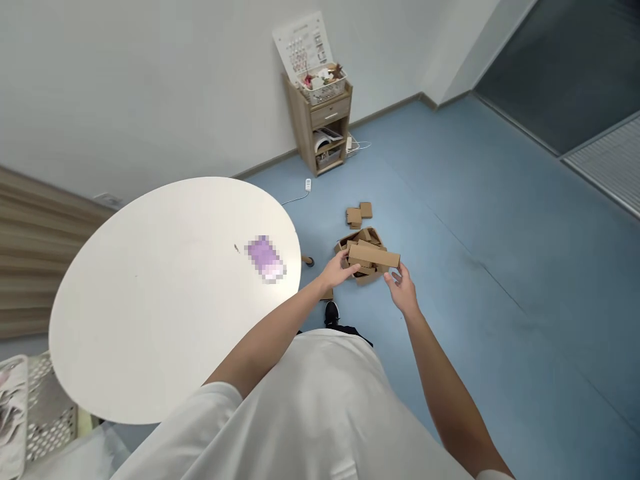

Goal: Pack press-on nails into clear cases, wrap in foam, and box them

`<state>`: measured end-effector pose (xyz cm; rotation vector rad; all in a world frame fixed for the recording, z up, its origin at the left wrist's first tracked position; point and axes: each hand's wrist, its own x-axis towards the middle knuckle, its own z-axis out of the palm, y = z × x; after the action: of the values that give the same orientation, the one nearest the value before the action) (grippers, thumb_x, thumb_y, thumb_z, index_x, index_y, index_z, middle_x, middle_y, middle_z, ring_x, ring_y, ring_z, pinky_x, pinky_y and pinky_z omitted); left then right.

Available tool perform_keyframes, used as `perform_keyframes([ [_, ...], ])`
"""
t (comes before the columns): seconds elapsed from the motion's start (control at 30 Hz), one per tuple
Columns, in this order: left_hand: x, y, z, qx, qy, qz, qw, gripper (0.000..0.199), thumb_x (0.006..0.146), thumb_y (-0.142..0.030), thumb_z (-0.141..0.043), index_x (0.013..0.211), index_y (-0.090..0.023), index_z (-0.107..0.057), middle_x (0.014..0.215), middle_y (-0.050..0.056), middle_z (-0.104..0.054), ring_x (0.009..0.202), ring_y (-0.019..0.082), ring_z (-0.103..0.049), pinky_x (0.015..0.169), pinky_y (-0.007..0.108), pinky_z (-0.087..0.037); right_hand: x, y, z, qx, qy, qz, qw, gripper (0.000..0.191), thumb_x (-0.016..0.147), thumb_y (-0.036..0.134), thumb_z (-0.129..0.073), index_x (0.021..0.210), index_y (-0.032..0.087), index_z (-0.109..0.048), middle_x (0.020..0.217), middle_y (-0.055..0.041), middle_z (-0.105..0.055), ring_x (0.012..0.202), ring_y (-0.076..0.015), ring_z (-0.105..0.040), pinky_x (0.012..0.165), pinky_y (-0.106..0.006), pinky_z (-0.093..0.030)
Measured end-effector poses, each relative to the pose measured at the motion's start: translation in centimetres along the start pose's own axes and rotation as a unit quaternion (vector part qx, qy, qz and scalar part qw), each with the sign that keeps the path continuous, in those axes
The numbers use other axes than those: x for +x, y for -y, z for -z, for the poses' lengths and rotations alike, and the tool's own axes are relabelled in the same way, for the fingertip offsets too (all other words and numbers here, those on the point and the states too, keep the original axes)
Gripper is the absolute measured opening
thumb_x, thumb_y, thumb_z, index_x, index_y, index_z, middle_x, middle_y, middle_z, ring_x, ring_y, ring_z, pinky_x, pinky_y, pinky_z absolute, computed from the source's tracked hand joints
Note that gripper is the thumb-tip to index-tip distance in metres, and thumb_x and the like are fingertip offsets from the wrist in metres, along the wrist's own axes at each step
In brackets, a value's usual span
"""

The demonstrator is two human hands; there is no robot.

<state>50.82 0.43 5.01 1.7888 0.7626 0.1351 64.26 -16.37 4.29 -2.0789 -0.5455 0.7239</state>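
A long, narrow cardboard box [374, 256] is held level between my two hands. My left hand [338, 269] grips its left end, with the thumb along the near side. At the right end, my right hand [402, 291] has its fingers on the box and its thumb near the lower edge. Beneath the held box, a container [379, 236] full of brown cardboard boxes stands on the floor and is partly hidden by it. Beyond the container lie several small cardboard boxes [354, 216] on the floor.
A white oval table [175, 300] with a blurred purple item [265, 259] stands on the left. Against the wall is a wooden cabinet [320, 123] topped by a white basket [324, 87]. A white cable adapter [308, 185] and a black shoe [331, 313] are on the blue floor.
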Motion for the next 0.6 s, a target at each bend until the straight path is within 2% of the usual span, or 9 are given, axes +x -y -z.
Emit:
perform_keyframes([
  [0.07, 0.6, -0.1, -0.6, 0.022, 0.004, 0.007, 1.0, 0.061, 0.077, -0.041, -0.055, 0.127, -0.012, -0.035, 0.131, 0.014, -0.044, 0.117, 0.022, -0.044, 0.09, 0.032, -0.04, 0.1, -1.3, 0.4, 0.0, 0.01, -0.036, 0.999, 0.076, 0.073, 0.048, -0.051, 0.137, 0.021, -0.02, 0.138, -0.0089, -0.035, 0.121, -0.0244, -0.041, 0.093, -0.036, -0.038],
  [0.13, 0.2, 0.4, -0.7, 0.032, 0.011, 0.017, 0.999, 0.064, 0.073, -0.042, -0.059, 0.125, -0.012, -0.038, 0.129, 0.014, -0.045, 0.116, 0.025, -0.045, 0.09, 0.034, -0.04, -0.4, -2.9, 0.2, -0.026, 0.039, -0.093, 0.995, 0.08, 0.071, 0.048, -0.053, 0.138, 0.019, -0.02, 0.138, -0.0121, -0.035, 0.12, -0.0261, -0.042, 0.095, -0.038, -0.036],
  [0.23, -1.8, 2.1, 0.0, 0.029, 0.028, 0.06, 0.997, 0.064, 0.068, -0.04, -0.065, 0.122, -0.013, -0.043, 0.128, 0.015, -0.047, 0.118, 0.026, -0.044, 0.094, 0.036, -0.038, -1.8, -5.1, -0.9, -0.042, 0.085, -0.13, 0.987, 0.078, 0.071, 0.045, -0.054, 0.136, 0.016, -0.024, 0.137, -0.0158, -0.035, 0.113, -0.0251, -0.05, 0.093, -0.036, -0.039],
  [0.33, -4.4, 4.0, 1.4, -0.005, 0.038, 0.101, 0.994, 0.058, 0.07, -0.038, -0.063, 0.119, -0.014, -0.046, 0.126, 0.015, -0.049, 0.115, 0.025, -0.047, 0.094, 0.035, -0.04, -3.4, -6.3, -2.4, -0.044, 0.125, -0.127, 0.983, 0.07, 0.071, 0.042, -0.055, 0.131, 0.014, -0.033, 0.13, -0.0178, -0.043, 0.107, -0.0239, -0.055, 0.09, -0.037, -0.041],
  [0.47, -7.9, 5.6, 4.1, -0.041, -0.009, 0.126, 0.991, 0.053, 0.073, -0.038, -0.06, 0.119, -0.016, -0.047, 0.12, 0.013, -0.054, 0.104, 0.022, -0.055, 0.088, 0.035, -0.045, -4.3, -5.9, -5.0, -0.045, 0.169, -0.111, 0.978, 0.061, 0.068, 0.037, -0.059, 0.123, 0.017, -0.044, 0.121, -0.0136, -0.053, 0.109, -0.0229, -0.053, 0.089, -0.036, -0.041],
  [0.6, -11.7, 6.3, 7.1, -0.052, -0.063, 0.139, 0.987, 0.05, 0.075, -0.04, -0.056, 0.119, -0.017, -0.047, 0.115, 0.011, -0.056, 0.095, 0.019, -0.058, 0.081, 0.032, -0.049, -3.7, -3.2, -8.0, -0.044, 0.196, -0.061, 0.978, 0.056, 0.068, 0.036, -0.059, 0.119, 0.019, -0.047, 0.117, -0.011, -0.057, 0.101, -0.0221, -0.058, 0.086, -0.038, -0.043],
])
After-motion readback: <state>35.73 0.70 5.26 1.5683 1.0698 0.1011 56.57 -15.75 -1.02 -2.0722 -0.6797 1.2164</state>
